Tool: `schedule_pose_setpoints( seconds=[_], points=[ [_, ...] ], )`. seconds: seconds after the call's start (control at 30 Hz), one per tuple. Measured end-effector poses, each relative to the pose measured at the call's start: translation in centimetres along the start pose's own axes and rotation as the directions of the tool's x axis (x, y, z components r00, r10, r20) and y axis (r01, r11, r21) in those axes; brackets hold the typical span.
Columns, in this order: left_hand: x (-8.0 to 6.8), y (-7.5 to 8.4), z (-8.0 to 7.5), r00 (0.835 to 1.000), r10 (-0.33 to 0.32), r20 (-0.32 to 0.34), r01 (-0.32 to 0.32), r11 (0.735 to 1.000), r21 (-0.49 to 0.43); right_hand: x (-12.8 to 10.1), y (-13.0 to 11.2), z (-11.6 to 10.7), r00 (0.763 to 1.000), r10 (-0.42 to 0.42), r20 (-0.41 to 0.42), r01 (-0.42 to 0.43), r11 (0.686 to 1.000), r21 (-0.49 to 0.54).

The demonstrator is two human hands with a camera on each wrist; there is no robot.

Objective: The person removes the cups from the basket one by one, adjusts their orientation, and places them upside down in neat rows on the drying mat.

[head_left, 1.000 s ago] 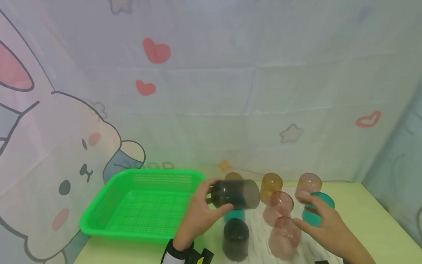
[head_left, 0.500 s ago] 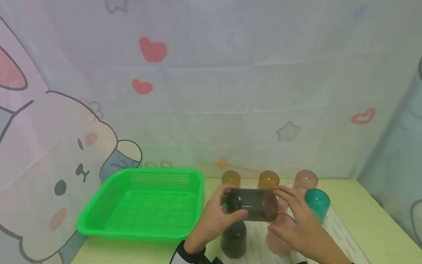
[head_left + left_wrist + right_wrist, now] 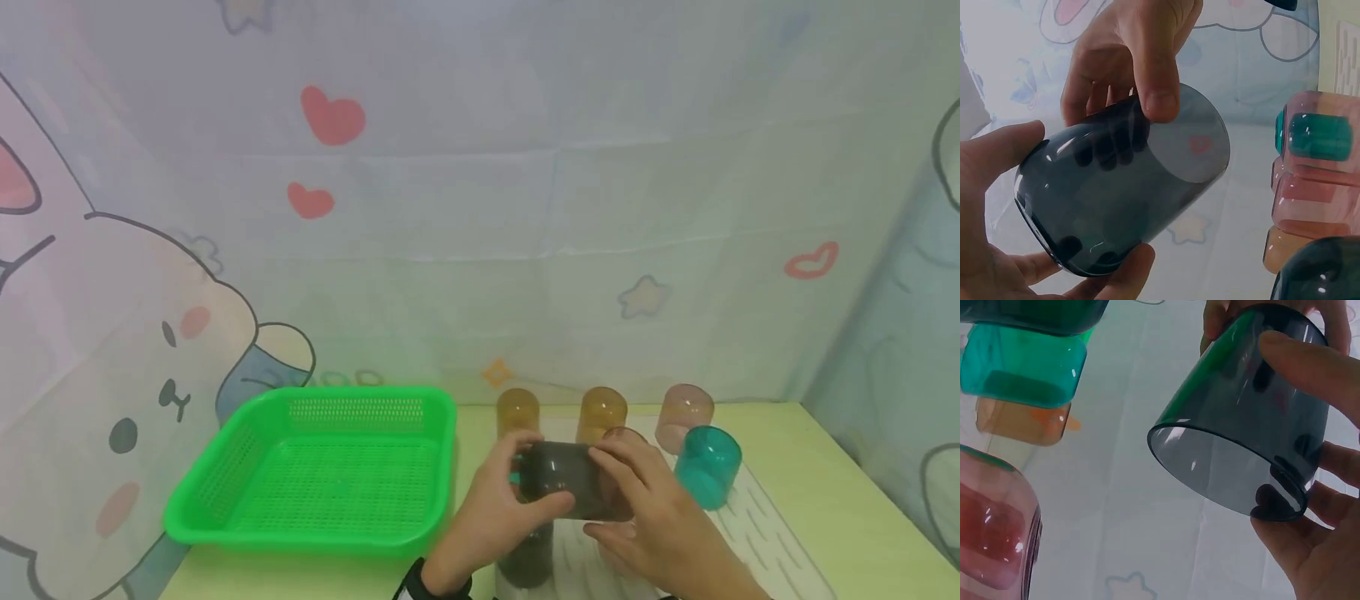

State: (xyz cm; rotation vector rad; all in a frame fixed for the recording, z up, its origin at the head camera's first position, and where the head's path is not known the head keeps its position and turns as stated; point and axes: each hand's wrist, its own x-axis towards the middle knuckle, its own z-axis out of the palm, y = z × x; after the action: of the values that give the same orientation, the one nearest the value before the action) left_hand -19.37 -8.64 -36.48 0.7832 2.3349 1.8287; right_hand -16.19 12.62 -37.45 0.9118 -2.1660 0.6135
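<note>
sideways, dark grey cup (image 3: 573, 490) grasped in both grips, left hand (image 3: 491, 508), right hand (image 3: 652, 517), green basket (image 3: 315, 471) nearby

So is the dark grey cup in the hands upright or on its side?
On its side. The dark grey cup lies level above the mat, the left hand at its base and the right hand at its open rim.

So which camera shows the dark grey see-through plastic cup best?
The left wrist view: the dark grey see-through plastic cup fills it, sideways. The right wrist shows its open rim; the head view, mostly fingers.
</note>
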Motion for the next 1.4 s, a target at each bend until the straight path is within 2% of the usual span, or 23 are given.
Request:
schedule_pose_setpoints(
  seconds=[0.37, 0.53, 0.63, 0.77, 0.93, 1.2, 1.4],
  points=[
    [-0.1, 0.0, 0.7, 0.999, 0.013, -0.029, -0.011, 0.997, 0.079, 0.3, 0.2, 0.7, 1.0, -0.016, 0.004, 0.016, 0.995, -0.102],
    [-0.5, 0.4, 0.9, 1.0, 0.004, -0.001, -0.003, 0.987, 0.162, 0.3, -0.1, 1.0, 0.999, 0.041, 0.019, -0.037, 0.984, -0.172],
    [-0.9, 0.7, 1.0, 1.0, -0.024, 0.017, 0.02, 0.977, 0.21, 0.1, -0.5, 1.2, 0.996, 0.081, 0.026, -0.074, 0.977, -0.2],
    [-1.5, 0.8, 1.1, 0.998, -0.061, 0.014, 0.057, 0.974, 0.221, -0.3, -0.8, 1.7, 0.993, 0.113, 0.021, -0.107, 0.977, -0.183],
    [-1.3, 0.8, 1.1, 1.0, -0.022, -0.009, 0.023, 0.966, 0.259, 0.0, -0.5, 1.9, 0.996, 0.09, 0.018, -0.087, 0.987, -0.135],
    [-0.7, 1.0, 1.5, 1.0, 0.004, -0.022, 0.003, 0.957, 0.288, 0.7, 0.3, 1.6, 1.0, 0.011, -0.029, -0.014, 0.992, -0.127],
    [-0.7, 0.6, 1.5, 0.999, 0.035, -0.019, -0.026, 0.938, 0.347, 0.4, 0.2, 2.2, 0.999, 0.024, -0.047, -0.03, 0.989, -0.148]
  ],
)
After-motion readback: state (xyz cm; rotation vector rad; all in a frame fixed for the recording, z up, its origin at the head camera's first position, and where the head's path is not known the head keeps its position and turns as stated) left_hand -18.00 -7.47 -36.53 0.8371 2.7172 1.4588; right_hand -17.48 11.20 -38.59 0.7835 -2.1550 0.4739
